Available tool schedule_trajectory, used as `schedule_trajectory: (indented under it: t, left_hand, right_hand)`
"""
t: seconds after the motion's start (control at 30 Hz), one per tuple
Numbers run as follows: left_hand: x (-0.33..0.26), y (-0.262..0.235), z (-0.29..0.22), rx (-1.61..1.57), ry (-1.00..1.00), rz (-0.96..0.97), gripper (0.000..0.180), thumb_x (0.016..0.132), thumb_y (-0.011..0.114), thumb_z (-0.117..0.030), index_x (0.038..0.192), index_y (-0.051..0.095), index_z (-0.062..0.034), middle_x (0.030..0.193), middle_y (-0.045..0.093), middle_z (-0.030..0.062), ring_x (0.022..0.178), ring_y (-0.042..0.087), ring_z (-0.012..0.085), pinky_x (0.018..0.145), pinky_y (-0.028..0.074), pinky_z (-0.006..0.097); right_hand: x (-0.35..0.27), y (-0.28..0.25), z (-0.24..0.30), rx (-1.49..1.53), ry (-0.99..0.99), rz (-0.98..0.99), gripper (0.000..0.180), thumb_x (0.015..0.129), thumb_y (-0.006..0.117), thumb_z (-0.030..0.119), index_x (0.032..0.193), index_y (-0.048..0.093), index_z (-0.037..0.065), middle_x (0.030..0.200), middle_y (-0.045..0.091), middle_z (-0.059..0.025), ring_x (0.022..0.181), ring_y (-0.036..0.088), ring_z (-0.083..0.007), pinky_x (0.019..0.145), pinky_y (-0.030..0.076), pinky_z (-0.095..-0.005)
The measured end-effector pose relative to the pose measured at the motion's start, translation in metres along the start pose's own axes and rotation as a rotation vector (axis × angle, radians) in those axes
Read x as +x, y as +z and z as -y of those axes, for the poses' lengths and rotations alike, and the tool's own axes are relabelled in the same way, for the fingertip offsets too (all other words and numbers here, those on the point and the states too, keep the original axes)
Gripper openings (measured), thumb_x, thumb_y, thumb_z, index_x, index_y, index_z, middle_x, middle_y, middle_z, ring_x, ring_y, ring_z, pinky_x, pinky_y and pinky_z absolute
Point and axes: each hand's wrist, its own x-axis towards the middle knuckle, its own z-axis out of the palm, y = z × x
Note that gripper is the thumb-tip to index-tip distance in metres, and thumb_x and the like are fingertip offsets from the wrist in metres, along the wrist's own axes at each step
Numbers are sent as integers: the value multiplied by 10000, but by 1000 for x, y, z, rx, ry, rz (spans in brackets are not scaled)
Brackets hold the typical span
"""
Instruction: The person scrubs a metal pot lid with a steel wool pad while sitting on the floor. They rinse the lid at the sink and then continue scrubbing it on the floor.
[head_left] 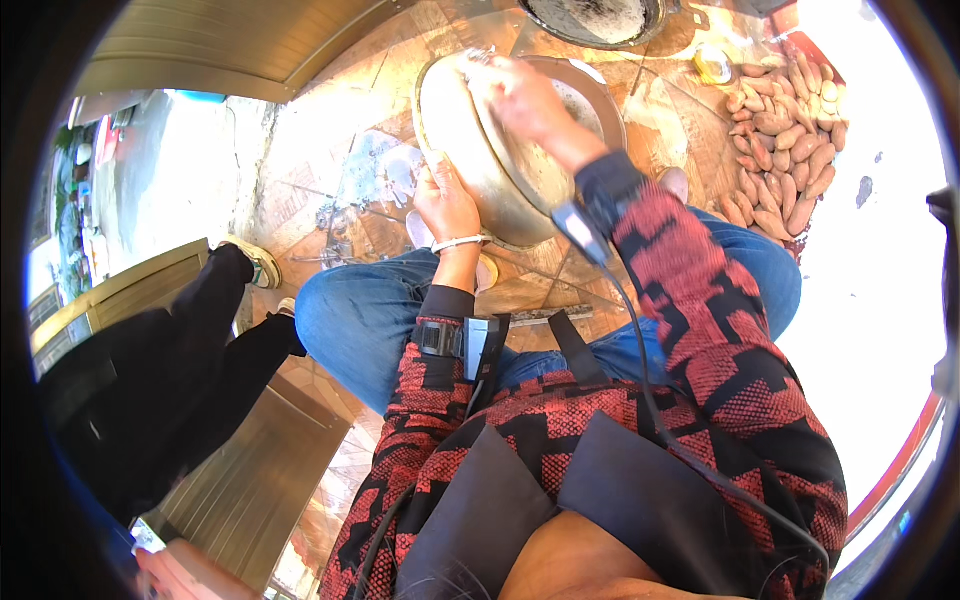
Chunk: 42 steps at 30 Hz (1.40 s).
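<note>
A large, round metal pot (455, 150) is tipped on its side between my knees, its pale, wet-looking inside partly showing. My left hand (447, 205) is closed on the near left edge of the pot, steadying it. Over the pot's far rim, my right hand (525, 100) is bent and slightly blurred by motion. Its fingers are closed at the outer wall around a small, shiny bit. Glare keeps me from telling what that bit is.
Several reddish sweet potatoes (785, 150) lie heaped at the right, beside a yellow-rimmed container (713, 65). A dark pan (600, 22) stands beyond the pot. Another person in black trousers (150, 390) is at the left, near brown panelled doors (260, 470). Wet patches mark the tiled floor (370, 180).
</note>
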Motion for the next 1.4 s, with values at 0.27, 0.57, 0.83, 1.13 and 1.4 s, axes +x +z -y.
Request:
schedule_trajectory:
  t: [0.27, 0.57, 0.83, 1.13, 1.4]
  left_hand:
    - [-7, 9, -34, -54, -70, 70, 414, 1036, 548, -325, 756, 544, -20, 619, 463, -11, 588, 390, 82, 519, 356, 286]
    - [-10, 17, -34, -77, -48, 158, 434, 1062, 460, -324, 778, 545, -7, 596, 430, 73, 562, 372, 158, 523, 366, 324]
    - [-18, 24, -28, -48, 118, 257, 401, 1059, 413, -305, 840, 583, -14, 694, 586, 256, 683, 626, 443, 585, 460, 476]
    - [-27, 22, -51, 113, 185, 385, 644, 690, 853, -532, 945, 574, -12, 670, 616, 218, 646, 639, 419, 582, 501, 437]
    - [-32, 32, -45, 144, 340, 351, 564, 739, 793, -551, 824, 562, -43, 615, 621, 186, 588, 652, 365, 525, 516, 428]
  right_hand:
    - [-43, 1, 29, -444, -532, -268, 311, 934, 557, 259, 1221, 669, 220, 1349, 586, 7, 1311, 483, -227, 1044, 305, -592]
    - [-2, -36, 29, -567, -546, -291, 333, 878, 624, 278, 1163, 660, 110, 1140, 598, -76, 1073, 523, -291, 919, 418, -471]
    - [-79, -48, 16, -336, -786, -279, 239, 836, 640, 154, 1070, 676, 119, 1163, 644, -42, 1102, 588, -254, 902, 481, -387]
    - [-5, -91, 1, -263, -335, -326, 185, 873, 659, 195, 987, 714, 60, 1028, 694, -101, 1002, 610, -308, 893, 499, -410]
    - [-91, -74, 26, -557, -781, -59, 128, 811, 674, 145, 915, 701, 75, 990, 682, -43, 1015, 607, -264, 860, 517, -385]
